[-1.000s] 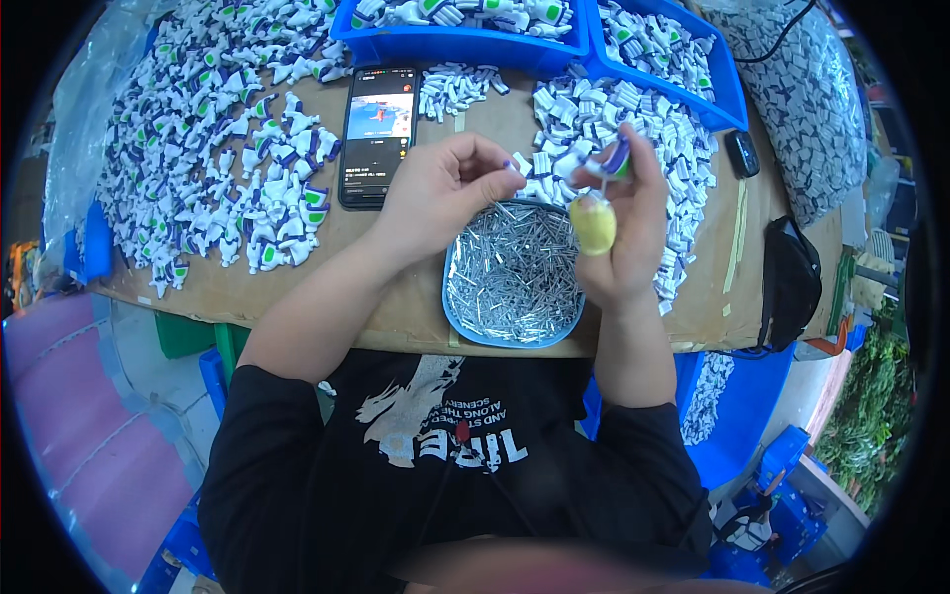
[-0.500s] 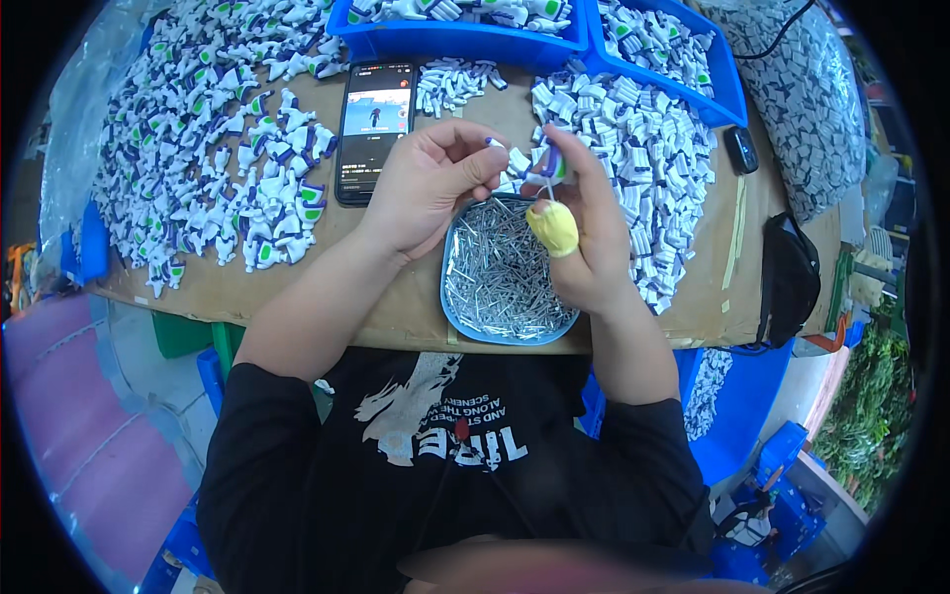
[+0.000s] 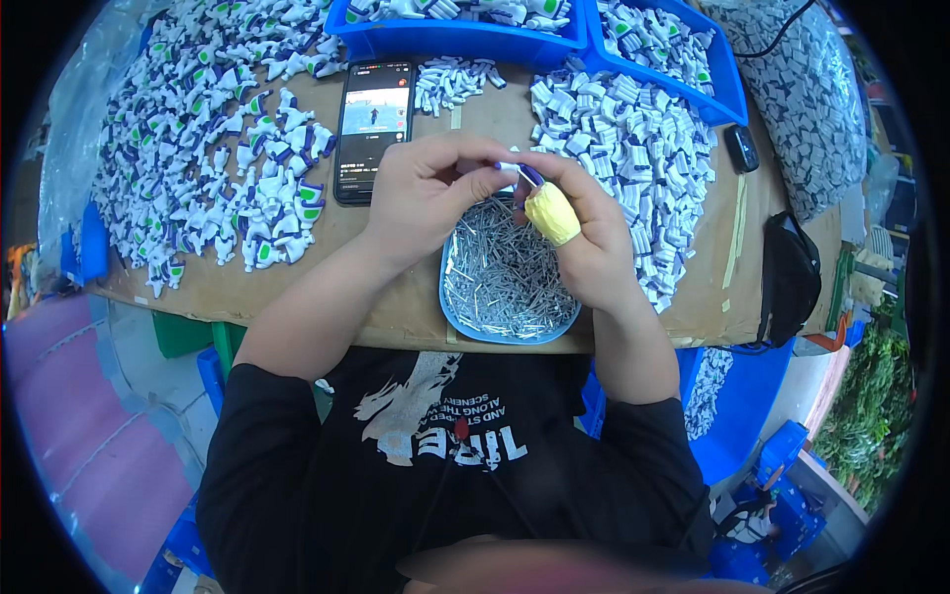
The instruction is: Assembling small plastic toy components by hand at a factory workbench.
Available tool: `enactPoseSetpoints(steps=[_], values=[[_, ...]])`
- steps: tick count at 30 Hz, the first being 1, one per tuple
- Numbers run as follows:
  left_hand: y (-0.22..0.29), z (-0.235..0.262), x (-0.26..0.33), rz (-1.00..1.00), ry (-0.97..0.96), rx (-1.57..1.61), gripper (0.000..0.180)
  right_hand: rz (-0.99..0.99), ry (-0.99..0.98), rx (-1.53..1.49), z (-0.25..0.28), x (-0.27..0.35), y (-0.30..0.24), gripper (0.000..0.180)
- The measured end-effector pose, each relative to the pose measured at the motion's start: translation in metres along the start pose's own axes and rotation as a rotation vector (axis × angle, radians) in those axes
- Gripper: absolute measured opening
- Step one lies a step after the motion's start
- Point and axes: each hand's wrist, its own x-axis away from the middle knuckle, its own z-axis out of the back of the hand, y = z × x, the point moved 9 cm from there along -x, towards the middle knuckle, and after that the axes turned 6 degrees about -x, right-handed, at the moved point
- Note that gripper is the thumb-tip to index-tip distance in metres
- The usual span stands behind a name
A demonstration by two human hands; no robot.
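Observation:
My left hand (image 3: 435,193) pinches a small white plastic piece (image 3: 508,169) between thumb and forefinger. Fingertip to fingertip with it, my right hand (image 3: 597,238) is closed around a small purple and white toy part (image 3: 530,176), mostly hidden by the fingers. Yellow wrapping (image 3: 552,215) covers my right thumb, and a thin metal pin (image 3: 530,173) shows at its tip. Just below both hands, a blue-rimmed tub (image 3: 458,322) holds a mass of loose metal pins (image 3: 510,277).
White, purple and green toy parts (image 3: 262,188) are heaped left, ribbed white pieces (image 3: 633,168) right. A phone (image 3: 374,129) lies beside my left hand; small white pieces (image 3: 455,84) lie behind. Blue bins (image 3: 455,42) line the back. A black device (image 3: 740,149) and black pouch (image 3: 790,272) sit right.
Both hands have come closer together, and the pieces between the fingertips now meet. The right thumb's yellow wrapping has tilted and shifted slightly up. The purple and white part is more hidden.

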Motion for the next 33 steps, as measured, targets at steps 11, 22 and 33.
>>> enactPoseSetpoints(steps=[11,22,33], values=[[0.037,-0.013,0.004,-0.425,-0.029,-0.466,0.016,-0.106,0.013,-0.175,0.003,-0.001,0.012,0.034],[-0.028,-0.018,0.007,0.255,-0.041,0.236,0.02,0.016,0.197,-0.18,0.009,-0.005,0.008,0.034],[-0.023,-0.005,0.001,0.27,0.021,0.4,0.031,0.133,0.141,-0.027,0.001,-0.004,0.002,0.03]])
